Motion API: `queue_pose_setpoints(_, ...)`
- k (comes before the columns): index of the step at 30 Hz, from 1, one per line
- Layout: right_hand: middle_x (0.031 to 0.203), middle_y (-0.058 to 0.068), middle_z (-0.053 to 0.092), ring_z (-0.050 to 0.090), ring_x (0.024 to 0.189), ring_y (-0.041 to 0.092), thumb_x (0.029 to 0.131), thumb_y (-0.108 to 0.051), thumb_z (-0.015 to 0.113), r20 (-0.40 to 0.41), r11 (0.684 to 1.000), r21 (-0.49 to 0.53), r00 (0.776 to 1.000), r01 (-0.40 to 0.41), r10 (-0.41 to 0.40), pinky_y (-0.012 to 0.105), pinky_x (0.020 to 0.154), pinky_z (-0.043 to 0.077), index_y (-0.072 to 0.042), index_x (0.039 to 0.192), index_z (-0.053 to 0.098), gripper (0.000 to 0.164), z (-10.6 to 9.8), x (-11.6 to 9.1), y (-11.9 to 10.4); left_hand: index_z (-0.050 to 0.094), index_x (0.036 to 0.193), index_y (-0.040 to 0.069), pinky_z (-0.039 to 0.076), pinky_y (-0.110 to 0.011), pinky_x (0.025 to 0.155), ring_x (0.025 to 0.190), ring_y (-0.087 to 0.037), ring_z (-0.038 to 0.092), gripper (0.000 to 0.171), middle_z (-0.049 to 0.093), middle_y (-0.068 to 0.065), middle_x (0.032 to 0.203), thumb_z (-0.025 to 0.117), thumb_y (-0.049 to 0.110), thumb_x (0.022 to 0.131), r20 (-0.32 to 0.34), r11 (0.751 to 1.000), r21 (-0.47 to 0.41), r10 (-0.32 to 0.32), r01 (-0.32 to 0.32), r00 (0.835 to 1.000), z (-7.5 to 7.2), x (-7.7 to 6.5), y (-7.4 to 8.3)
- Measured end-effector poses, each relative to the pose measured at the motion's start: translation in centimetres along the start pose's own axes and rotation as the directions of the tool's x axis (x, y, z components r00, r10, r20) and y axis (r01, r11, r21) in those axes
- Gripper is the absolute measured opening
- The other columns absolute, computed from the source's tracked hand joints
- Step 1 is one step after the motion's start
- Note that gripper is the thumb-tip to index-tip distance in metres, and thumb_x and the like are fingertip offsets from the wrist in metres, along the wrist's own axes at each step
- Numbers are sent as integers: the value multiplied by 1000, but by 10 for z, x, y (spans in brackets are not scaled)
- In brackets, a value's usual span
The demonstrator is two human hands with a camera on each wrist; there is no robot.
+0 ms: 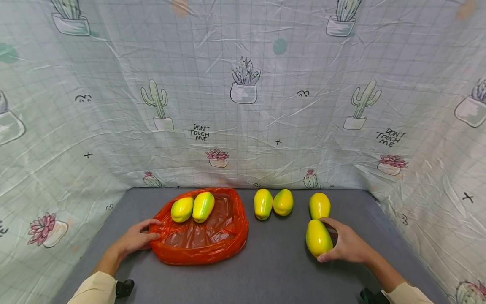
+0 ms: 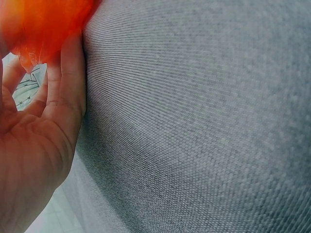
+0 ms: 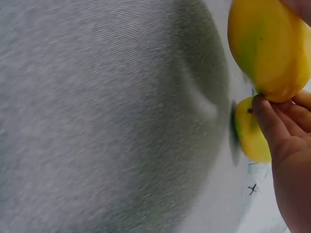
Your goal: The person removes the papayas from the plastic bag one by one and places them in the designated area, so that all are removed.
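Gripping a yellow fruit [image 1: 318, 240] right of the red bag [image 1: 201, 255], the right hand [image 1: 347, 244] clamps fingers around it. Likely stiff, slippery; grasp mid-body. Left hand [image 1: 133, 239] pinches the bag's rim.

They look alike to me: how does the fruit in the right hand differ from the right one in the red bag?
The right hand grips the held fruit; the bagged fruit lies in the red bag. In the head view, the held fruit looks larger than the bagged fruit and sits lower in the picture. Both are glossy yellow with some green.
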State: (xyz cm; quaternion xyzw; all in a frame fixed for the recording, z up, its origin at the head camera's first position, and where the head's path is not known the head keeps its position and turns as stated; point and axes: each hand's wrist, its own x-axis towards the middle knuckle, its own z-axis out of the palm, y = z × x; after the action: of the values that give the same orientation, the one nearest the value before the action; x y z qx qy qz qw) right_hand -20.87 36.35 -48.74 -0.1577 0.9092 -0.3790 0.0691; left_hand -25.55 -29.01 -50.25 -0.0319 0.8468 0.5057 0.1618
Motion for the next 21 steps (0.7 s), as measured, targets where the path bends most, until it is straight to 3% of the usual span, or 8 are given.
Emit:
queue_pose_setpoints(5, 151, 34, 46, 61, 128, 47, 71, -30, 96, 8, 1000, 16, 1000, 21, -21, 53, 96, 58, 7, 154, 35, 109, 1, -4, 2, 50, 143, -5, 62, -33, 79, 96, -19, 69, 53, 61, -29, 129, 69, 14, 98, 10, 1000, -17, 14, -14, 1000, -1, -2, 0)
queue_pose_setpoints(11, 150, 33, 46, 59, 129, 48, 73, -26, 95, -5, 998, 29, 999, 50, -50, 51, 96, 58, 7, 153, 36, 105, 3, -8, 7, 51, 143, -5, 61, -32, 79, 96, -19, 68, 53, 57, -32, 132, 70, 16, 98, -2, 1000, 16, 8, -8, 1000, -1, 0, 0)
queue_pose_setpoints(21, 151, 29, 47, 56, 130, 47, 73, -31, 95, -38, 1000, 12, 999, 26, -26, 51, 99, 57, 5, 153, 38, 105, 9, -8, 14, 51, 144, -4, 61, -34, 80, 97, -21, 68, 53, 56, -32, 135, 70, 16, 98, -6, 1000, 23, -14, 14, 1000, 0, 3, -1)
